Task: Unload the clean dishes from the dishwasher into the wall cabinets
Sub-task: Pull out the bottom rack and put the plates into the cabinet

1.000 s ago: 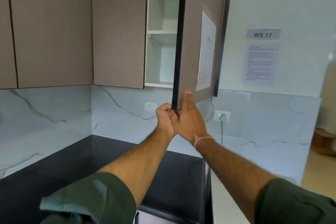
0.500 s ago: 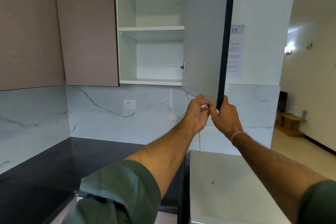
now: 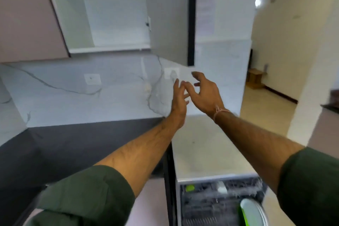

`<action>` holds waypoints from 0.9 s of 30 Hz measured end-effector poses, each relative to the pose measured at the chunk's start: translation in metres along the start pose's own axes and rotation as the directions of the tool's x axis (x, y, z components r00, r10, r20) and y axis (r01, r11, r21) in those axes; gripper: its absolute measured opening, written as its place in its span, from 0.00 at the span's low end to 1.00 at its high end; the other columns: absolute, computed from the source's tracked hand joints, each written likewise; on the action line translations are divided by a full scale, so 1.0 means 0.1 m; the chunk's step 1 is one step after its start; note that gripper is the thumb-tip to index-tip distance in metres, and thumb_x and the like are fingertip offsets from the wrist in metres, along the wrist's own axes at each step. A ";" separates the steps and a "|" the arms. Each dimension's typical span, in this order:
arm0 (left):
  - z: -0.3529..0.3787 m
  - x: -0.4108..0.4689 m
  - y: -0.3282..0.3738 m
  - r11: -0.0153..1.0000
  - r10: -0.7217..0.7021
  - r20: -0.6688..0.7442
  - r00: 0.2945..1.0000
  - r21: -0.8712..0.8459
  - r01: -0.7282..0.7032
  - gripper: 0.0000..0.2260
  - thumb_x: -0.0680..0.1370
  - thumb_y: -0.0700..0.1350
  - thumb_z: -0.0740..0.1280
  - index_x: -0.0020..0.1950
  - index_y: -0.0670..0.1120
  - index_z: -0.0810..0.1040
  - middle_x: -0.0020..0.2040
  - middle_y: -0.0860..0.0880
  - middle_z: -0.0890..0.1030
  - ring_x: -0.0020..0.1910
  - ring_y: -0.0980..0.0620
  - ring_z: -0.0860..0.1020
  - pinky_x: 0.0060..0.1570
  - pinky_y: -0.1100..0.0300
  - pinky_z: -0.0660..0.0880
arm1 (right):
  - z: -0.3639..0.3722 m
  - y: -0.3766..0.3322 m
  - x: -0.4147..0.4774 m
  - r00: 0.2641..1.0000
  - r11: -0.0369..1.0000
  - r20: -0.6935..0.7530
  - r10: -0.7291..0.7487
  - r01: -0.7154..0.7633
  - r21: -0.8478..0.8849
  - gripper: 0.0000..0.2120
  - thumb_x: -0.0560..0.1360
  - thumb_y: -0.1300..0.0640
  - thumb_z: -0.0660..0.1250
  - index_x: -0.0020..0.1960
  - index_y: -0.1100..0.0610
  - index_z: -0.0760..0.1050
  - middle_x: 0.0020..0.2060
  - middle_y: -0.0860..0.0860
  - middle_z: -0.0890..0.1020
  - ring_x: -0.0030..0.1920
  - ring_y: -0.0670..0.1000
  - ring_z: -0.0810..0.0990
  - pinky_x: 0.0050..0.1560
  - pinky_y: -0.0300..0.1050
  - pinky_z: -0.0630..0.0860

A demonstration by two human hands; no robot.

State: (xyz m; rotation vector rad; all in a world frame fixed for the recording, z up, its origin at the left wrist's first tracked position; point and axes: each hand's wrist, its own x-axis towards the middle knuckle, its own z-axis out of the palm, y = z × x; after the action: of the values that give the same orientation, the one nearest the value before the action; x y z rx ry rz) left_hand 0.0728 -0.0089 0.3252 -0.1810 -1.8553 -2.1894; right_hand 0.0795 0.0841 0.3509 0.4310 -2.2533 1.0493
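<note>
Head view, the only one, blurred by motion. Item: cabinet point(image 3: 110, 48), wall-mounted, white inside, its door point(image 3: 168, 24) swung wide to the right so the shelf can be reached from the front. Item: left hand point(image 3: 178, 100), raised just below the door's lower corner, fingers straight and loose, grasping nothing. Item: right hand point(image 3: 204, 93), just beside the left and nearly touching it, fingers spread and slightly bent, likewise grasping nothing; thin band point(image 3: 219, 111) on its wrist. Both hands are apart from the door, judged free so as to go down for the load. Item: dishwasher point(image 3: 220, 179), bottom right, under the light worktop point(image 3: 201, 148), rack point(image 3: 207, 205) drawn out toward the person, presumably for reach. Contents: a green-rimmed plate point(image 3: 252, 213) on edge at the rack's right; a white piece point(image 3: 222, 187) and a green piece point(image 3: 189, 188) further back, kinds too blurred to tell. Item: dark counter point(image 3: 73, 143), left of the dishwasher; marble backsplash point(image 3: 110, 101) behind it, bearing a socket point(image 3: 92, 78). Task judged at its start: the dishes seen all lie in the rack, well below the cabinet.
</note>
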 end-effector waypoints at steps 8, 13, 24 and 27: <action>-0.02 -0.53 -1.99 0.843 -0.299 0.156 0.941 0.506 0.184 0.28 0.75 0.63 0.62 0.71 0.52 0.70 0.67 0.50 0.76 0.64 0.51 0.75 0.66 0.53 0.71 | 0.34 1.68 -1.14 0.934 0.965 0.291 0.209 -0.149 -0.216 0.21 0.79 0.47 0.63 0.68 0.56 0.73 0.66 0.52 0.77 0.60 0.54 0.78 0.62 0.49 0.74; 0.05 -1.10 -3.40 0.703 -0.562 0.157 0.812 0.608 0.369 0.15 0.79 0.44 0.69 0.65 0.46 0.74 0.64 0.44 0.77 0.58 0.46 0.78 0.63 0.48 0.75 | 0.59 2.75 -2.13 0.785 0.923 0.498 0.369 -0.247 -0.295 0.16 0.79 0.51 0.62 0.64 0.55 0.74 0.62 0.54 0.78 0.57 0.55 0.79 0.57 0.48 0.75; 0.21 -2.64 -6.27 0.368 -0.858 0.134 0.496 0.834 0.411 0.13 0.76 0.42 0.71 0.60 0.42 0.78 0.55 0.44 0.83 0.53 0.48 0.82 0.56 0.56 0.78 | 1.27 4.96 -4.55 0.323 0.819 0.757 0.567 -0.319 -0.477 0.13 0.76 0.55 0.59 0.57 0.53 0.77 0.54 0.57 0.82 0.54 0.60 0.81 0.53 0.52 0.78; 0.24 -2.92 -6.87 0.315 -0.879 0.149 0.452 0.895 0.317 0.13 0.77 0.44 0.69 0.61 0.42 0.79 0.59 0.43 0.82 0.58 0.46 0.80 0.59 0.55 0.75 | 1.49 5.36 -5.12 0.176 0.795 0.791 0.586 -0.311 -0.521 0.15 0.76 0.58 0.62 0.61 0.54 0.76 0.58 0.57 0.81 0.59 0.58 0.79 0.58 0.50 0.76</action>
State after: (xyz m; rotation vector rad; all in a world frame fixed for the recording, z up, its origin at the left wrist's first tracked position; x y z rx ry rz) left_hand 0.1582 0.1504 -0.3990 0.0776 -3.7012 -1.3761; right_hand 0.1332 0.3261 -0.3632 0.2475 -3.7681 0.8025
